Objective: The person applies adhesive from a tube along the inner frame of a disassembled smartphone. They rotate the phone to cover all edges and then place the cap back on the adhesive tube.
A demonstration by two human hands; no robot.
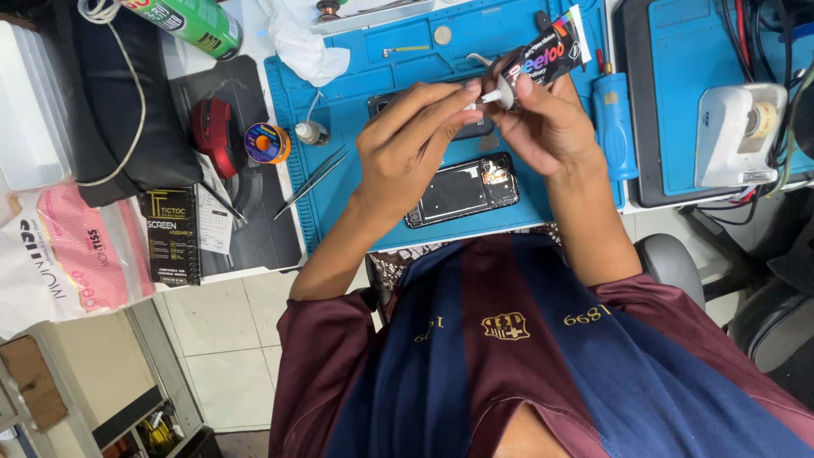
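My right hand [547,127] holds a black glue tube [553,51] with colourful print, its white nozzle pointing left. The fingertips of my left hand [407,144] pinch the tip of that nozzle [490,97]. Both hands hover over a blue work mat [339,203]. Below them on the mat lies a phone [462,191] with its back cover off and its dark insides showing. Another dark flat device [379,105] lies partly hidden under my hands.
Tweezers [309,182], a small bottle [311,131] and a solder spool [267,142] sit left of the hands. A green spray can [199,24], white cloth [305,47], blue screwdriver [615,123], white tape dispenser [738,131] and black box [172,233] surround the mat.
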